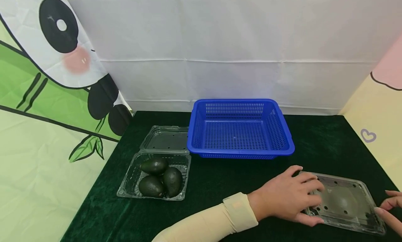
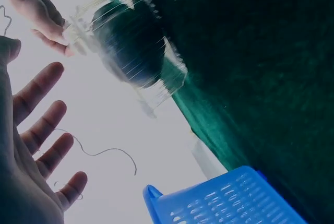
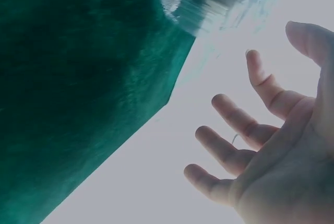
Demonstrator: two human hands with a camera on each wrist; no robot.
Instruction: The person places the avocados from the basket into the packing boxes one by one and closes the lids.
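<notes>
A closed clear plastic clamshell box (image 1: 340, 203) with small holes in its lid lies at the right of the table. My left hand (image 1: 292, 196) is at its left end, fingers spread loosely at the lid's edge. At the far right, my right hand (image 1: 392, 209) has its thumb at the box's right edge and is partly cut off by the frame. In the right wrist view its fingers (image 3: 232, 122) are spread and relaxed. Through the clear plastic (image 2: 175, 78) in the left wrist view shows a dark rounded shape (image 2: 130, 44).
A blue plastic basket (image 1: 240, 153) stands at the back middle. Left of it lies an open clear clamshell box (image 1: 133, 177) holding three dark avocados (image 1: 172, 182). Dark green cloth (image 1: 213, 186) covers the table, with a white curtain (image 1: 232, 46) behind.
</notes>
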